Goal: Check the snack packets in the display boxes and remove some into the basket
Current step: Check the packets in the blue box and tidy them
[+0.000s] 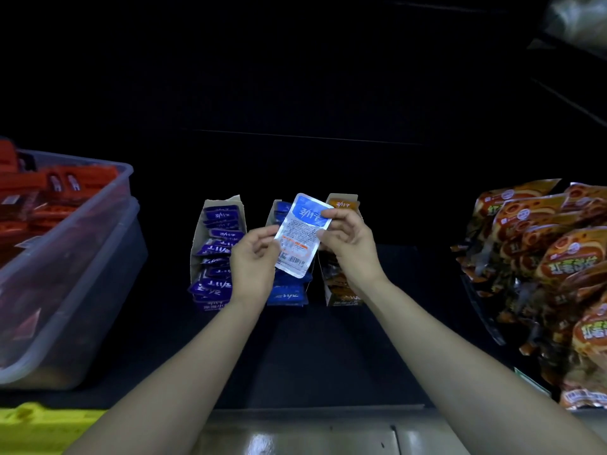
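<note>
Hands: two, left hand and right hand. Light-blue packet held between them: one. Display boxes: three, namely purple box, blue box, orange box. Purple packets in purple box: about ten showed; overlap left exact count unclear. Clear tubs at left: two, nested. Red packets inside: too jumbled to count. Big brown-orange bags at right: at least six showed. Yellow basket: one, only corner showed.

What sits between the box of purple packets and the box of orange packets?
A cardboard box of blue packets, partly behind the held pale-blue packet, head view.
</note>
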### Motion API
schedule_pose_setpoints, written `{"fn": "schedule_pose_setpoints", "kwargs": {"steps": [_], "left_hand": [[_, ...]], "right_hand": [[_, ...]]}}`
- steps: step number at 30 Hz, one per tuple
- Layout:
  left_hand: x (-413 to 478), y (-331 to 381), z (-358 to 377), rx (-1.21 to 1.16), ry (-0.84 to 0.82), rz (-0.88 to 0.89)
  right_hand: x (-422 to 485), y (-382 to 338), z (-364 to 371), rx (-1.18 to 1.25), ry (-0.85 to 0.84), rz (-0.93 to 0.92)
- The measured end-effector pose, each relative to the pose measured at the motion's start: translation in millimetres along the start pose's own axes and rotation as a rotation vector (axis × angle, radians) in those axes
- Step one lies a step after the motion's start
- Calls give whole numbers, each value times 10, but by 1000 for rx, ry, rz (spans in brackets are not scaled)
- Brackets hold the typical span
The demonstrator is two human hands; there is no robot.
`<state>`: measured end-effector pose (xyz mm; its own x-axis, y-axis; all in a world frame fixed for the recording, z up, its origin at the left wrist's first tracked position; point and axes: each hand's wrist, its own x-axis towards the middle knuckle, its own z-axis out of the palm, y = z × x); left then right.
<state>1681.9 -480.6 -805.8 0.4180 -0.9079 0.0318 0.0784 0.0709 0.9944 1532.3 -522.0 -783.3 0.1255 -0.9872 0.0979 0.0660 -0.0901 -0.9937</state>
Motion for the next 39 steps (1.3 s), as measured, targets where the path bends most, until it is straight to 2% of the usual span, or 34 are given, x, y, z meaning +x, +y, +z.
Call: {"fn": "schedule_pose_setpoints", "kwargs": {"steps": [5, 8, 17, 21, 24, 28, 32, 39], "left_hand": [[9, -46, -11, 18, -45, -98], [-4, -38, -16, 35, -45, -70], [-167, -128, 73, 546, -211, 411], [-103, -180, 49, 716, -262, 524], [-69, -243, 19, 855, -252, 480], [6, -332, -64, 1029, -237, 366], [51, -402, -111, 1094, -266, 265], [62, -459, -138, 1074, -258, 315]], "right_hand": [[-10, -16, -5, -9, 12, -20], [-6, 12, -12, -37, 27, -16], [18, 132, 22, -198, 86, 16], [59, 127, -14, -207, 104, 7], [97, 141, -74, -285, 196, -44], [163, 79, -123, -215, 279, -131], [228, 35, -91, -131, 229, -238], [345, 158, 147, -116, 120, -247]]}}
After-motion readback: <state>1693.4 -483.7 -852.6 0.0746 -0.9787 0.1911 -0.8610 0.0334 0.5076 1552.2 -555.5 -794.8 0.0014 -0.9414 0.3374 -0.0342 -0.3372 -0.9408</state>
